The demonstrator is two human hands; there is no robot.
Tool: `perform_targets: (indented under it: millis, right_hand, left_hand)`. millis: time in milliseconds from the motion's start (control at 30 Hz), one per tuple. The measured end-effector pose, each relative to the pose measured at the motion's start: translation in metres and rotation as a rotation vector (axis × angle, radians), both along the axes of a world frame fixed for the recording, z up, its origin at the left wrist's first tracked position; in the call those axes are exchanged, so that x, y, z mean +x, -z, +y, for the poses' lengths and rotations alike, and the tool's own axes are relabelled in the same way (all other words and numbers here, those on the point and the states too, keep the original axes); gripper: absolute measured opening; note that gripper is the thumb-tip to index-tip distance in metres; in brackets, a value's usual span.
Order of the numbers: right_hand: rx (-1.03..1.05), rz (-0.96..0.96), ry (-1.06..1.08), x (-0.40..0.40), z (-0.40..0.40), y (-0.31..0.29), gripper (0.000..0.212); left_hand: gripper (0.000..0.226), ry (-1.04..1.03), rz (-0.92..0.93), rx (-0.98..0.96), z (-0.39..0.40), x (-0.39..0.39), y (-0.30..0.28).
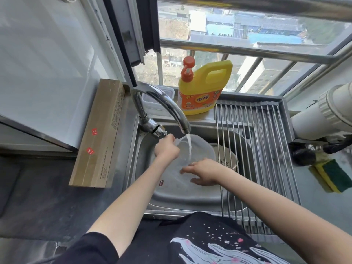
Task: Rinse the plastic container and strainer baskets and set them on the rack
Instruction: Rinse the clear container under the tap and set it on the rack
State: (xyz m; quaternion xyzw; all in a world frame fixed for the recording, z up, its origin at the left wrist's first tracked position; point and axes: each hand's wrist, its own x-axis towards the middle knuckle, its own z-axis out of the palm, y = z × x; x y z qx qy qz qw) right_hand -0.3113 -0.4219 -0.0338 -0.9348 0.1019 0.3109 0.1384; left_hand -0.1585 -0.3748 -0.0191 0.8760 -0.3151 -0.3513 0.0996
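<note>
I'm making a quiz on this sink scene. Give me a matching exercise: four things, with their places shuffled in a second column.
Things:
1. plastic container
2. detergent bottle
3. sponge
4. cardboard box

Places:
A. counter right of the rack
B. ledge behind the sink, by the window
C. under the running tap
D. left of the sink

Pairs: 1-C, 2-B, 3-A, 4-D

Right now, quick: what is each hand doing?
Left hand: grips the rim of the plastic container under the running tap.
Right hand: open, fingers spread inside the container.
</note>
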Motion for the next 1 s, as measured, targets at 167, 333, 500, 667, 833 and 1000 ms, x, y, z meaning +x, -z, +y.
perform_targets:
  millis: [167, 333, 500, 667, 833, 1000]
  right_hand:
    - [-0.235, -0.147, 0.213, -0.001, -0.003, 0.004, 0.062]
    - [-0.021, 0.099, 0.242, 0.027, -0.005, -0.006, 0.065]
    - [0.394, 0.383, 0.268, 0.042, -0.005, -0.038, 0.050]
    - [0.333, 0.392, 0.255, 0.037, -0.021, -0.069, 0.055]
    - [-0.062, 0.174, 0.021, 0.013, -0.043, -0.049, 0.033]
    - [-0.314, -0.110, -0.096, -0.007, -0.029, -0.009, 0.022]
  left_hand:
    - [0.022, -0.158, 0.284, -0.116, 0.020, 0.006, 0.021]
    - [0.049, -0.460, 0.665, -0.149, 0.031, -0.011, 0.047]
    - [0.020, -0.609, 0.672, -0.089, 0.035, -0.012, 0.070]
    - [0.026, -0.656, 0.755, -0.033, 0.029, -0.004, 0.034]
    - [0.046, -0.819, 0.806, -0.199, 0.018, -0.017, 0.036]
    - [0.053, -1.037, 0.951, -0.459, 0.016, -0.018, 0.042]
